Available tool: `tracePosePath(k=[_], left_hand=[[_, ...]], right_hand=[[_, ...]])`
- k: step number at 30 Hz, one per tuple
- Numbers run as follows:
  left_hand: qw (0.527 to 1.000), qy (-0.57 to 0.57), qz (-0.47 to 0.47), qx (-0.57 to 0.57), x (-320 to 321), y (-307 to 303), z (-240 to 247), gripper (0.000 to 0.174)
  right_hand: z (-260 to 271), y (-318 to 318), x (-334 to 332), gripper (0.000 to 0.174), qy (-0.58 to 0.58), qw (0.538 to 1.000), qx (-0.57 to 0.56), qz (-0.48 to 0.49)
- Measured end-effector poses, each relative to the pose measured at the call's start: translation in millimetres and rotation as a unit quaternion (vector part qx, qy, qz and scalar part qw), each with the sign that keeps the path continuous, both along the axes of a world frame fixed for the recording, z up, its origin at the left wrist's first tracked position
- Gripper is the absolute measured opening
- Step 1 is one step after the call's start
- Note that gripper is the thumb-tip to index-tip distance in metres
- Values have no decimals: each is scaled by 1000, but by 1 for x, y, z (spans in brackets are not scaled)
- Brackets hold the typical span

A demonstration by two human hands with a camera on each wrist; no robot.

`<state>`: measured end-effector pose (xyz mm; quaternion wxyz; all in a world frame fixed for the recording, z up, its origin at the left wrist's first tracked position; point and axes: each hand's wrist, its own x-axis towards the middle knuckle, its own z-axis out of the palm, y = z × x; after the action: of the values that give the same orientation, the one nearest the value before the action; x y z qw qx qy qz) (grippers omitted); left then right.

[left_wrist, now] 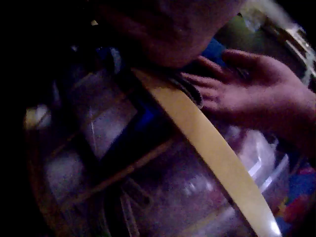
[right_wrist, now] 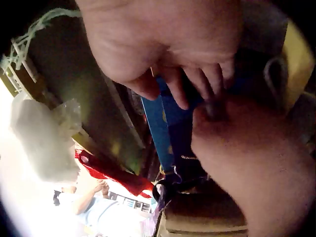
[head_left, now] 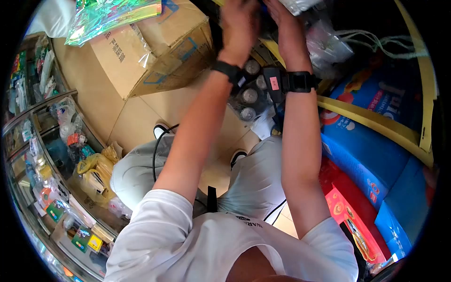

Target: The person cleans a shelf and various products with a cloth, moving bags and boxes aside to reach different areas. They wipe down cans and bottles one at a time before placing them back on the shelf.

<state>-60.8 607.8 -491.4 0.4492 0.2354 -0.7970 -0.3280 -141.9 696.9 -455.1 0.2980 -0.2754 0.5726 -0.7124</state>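
Observation:
Both hands reach forward over the dark shelf space at the top of the head view. The left hand (head_left: 239, 26) is blurred there; its palm side looms at the top of the left wrist view, its fingertips hidden, so I cannot tell what it holds. The right hand (head_left: 290, 35) is close beside it, fingers extended, fingertips near a yellow shelf edge (left_wrist: 197, 131) and a dark looped strap (left_wrist: 191, 91). In the right wrist view, its fingers hang in front of a blue box-like surface (right_wrist: 160, 131), nearly meeting the left hand. Each wrist wears a black strapped device.
A large cardboard carton (head_left: 117, 61) stands at left, a shiny iridescent packet (head_left: 112, 19) on it. Several capped bottles (head_left: 249, 96) sit below the wrists. Blue cartons (head_left: 357, 155) and a red box (head_left: 352, 216) line the right; a glass display case (head_left: 51, 136) curves along the left.

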Motion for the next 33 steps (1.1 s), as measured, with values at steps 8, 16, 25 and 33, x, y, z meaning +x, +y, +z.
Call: tracePosePath(k=[8,16,25,33], left_hand=[[958,109,-30,265,4,-4,0,20],[991,-57,45,-116,-8,32,-16,25],[989,-128,41,-65,-3,49,-19,38],[983,146,-5,115,1,-29,-6,36]], right_hand=[[6,12,3,44,94,994,55,12],[-23,24,-18,40,308,944,112,40],[-17,21,-14,39,284,957,63,2],[-17,31,-19,47,488,853,185,33]])
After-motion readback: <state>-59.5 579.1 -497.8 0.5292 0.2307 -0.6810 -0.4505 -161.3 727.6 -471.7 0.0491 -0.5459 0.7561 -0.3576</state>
